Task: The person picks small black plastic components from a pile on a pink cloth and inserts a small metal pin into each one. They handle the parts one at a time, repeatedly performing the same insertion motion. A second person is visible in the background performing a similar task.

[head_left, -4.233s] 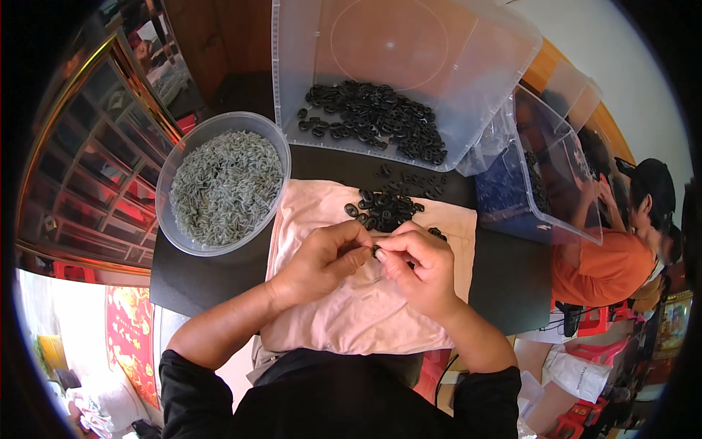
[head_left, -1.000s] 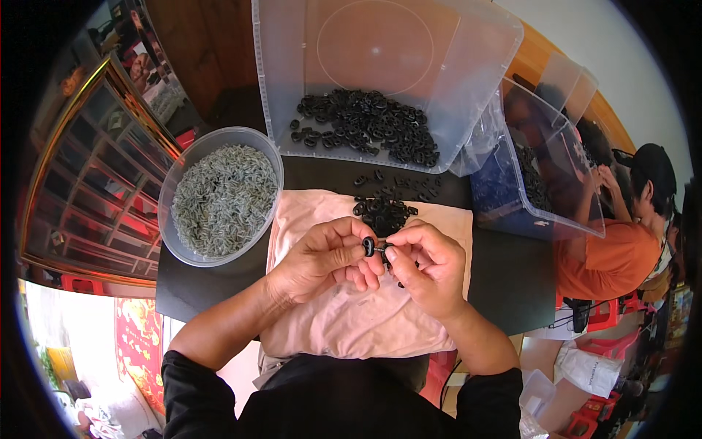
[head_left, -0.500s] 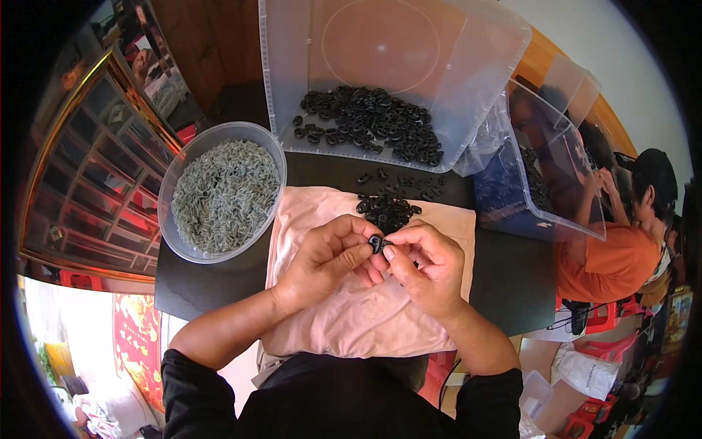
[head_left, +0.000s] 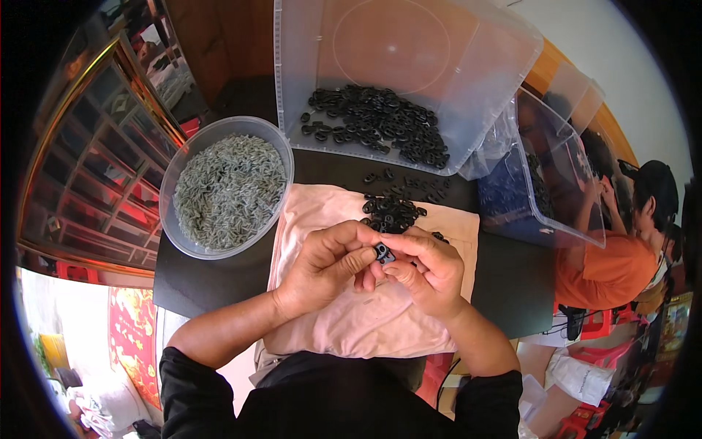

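Over a pink cloth (head_left: 322,329), my left hand (head_left: 322,263) pinches a small black plastic cord-lock piece (head_left: 382,253) between thumb and forefinger. The piece is rounded and seems to have a hole; a greyish spot shows on it. From the other side my right hand (head_left: 435,274) closes its thumb and fingers on the same piece, so the fingertips hide much of it. Just beyond my hands lies a heap of similar black pieces (head_left: 391,212), partly on the cloth. A round clear tub (head_left: 165,212) at the left is filled with small grey metal springs (head_left: 230,190).
A large clear bin (head_left: 292,66) lies open toward me, black pieces (head_left: 380,117) inside. Loose pieces are scattered on the dark table (head_left: 212,282). Right of it stands another clear bin (head_left: 504,183). A person in an orange shirt (head_left: 603,267) sits at the far right.
My fingers have turned the black piece slightly, and my right fingers have come over its top. The whole view has shifted a little.
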Available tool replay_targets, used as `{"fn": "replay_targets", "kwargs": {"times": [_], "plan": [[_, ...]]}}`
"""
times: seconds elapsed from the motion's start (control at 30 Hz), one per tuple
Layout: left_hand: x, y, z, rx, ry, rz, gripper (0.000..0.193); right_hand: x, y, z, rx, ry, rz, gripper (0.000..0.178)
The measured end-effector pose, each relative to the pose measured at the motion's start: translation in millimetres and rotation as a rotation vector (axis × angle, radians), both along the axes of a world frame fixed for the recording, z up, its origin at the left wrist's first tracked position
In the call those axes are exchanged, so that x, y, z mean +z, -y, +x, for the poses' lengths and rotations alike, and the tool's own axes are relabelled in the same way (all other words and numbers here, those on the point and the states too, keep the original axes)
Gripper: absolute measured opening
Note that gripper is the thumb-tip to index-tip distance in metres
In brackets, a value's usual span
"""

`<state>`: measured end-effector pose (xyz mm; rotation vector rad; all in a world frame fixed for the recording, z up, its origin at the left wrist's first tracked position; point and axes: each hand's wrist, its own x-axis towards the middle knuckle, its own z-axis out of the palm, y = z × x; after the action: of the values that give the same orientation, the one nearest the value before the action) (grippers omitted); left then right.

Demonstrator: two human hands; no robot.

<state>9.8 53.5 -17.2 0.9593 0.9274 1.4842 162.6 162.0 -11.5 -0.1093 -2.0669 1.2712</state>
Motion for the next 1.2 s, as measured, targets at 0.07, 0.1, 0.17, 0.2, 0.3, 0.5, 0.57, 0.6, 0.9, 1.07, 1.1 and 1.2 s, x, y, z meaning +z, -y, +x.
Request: {"fn": "replay_targets", "kwargs": {"times": [0.07,0.1,0.17,0.2,0.3,0.5,0.57,0.6,0.9,1.07,1.1,1.2], "plan": [[1,1,0,0.000,-0.021,0.001,0.013,-1,3,-2,-0.013,-0.049,0.034,0.029],[2,1,0,0.009,-0.031,0.003,0.012,-1,3,-3,-0.020,-0.073,0.051,0.028],[4,2,2,0.026,-0.048,0.005,0.012,-1,3,-3,-0.018,-0.066,0.077,0.027],[2,3,2,0.026,-0.056,0.019,0.012,-1,2,-3,-0.017,-0.063,0.090,0.027],[-2,4,3,0.017,-0.088,0.036,0.012,-3,0,-2,0.031,-0.061,0.067,0.026],[7,2,-6,-0.049,-0.174,-0.015,0.012,-3,-7,-2,0.172,-0.024,-0.054,0.023],[9,3,-7,-0.057,-0.159,-0.039,0.012,-2,-7,0,0.167,0.017,-0.129,0.023],[9,3,-6,-0.045,-0.113,-0.035,0.012,-1,-7,1,0.165,0.038,-0.165,0.023],[3,-2,2,0.055,0.005,-0.019,0.012,-6,6,-4,-0.077,-0.108,-0.168,0.013],[1,-1,3,0.062,-0.034,-0.051,0.011,-6,8,-5,-0.073,-0.099,-0.231,0.011],[1,0,3,0.069,-0.024,-0.053,0.011,-6,9,-5,-0.080,-0.094,-0.248,0.010],[0,0,5,0.085,-0.011,-0.054,0.011,-3,10,-6,-0.130,-0.089,-0.092,0.010]]}}
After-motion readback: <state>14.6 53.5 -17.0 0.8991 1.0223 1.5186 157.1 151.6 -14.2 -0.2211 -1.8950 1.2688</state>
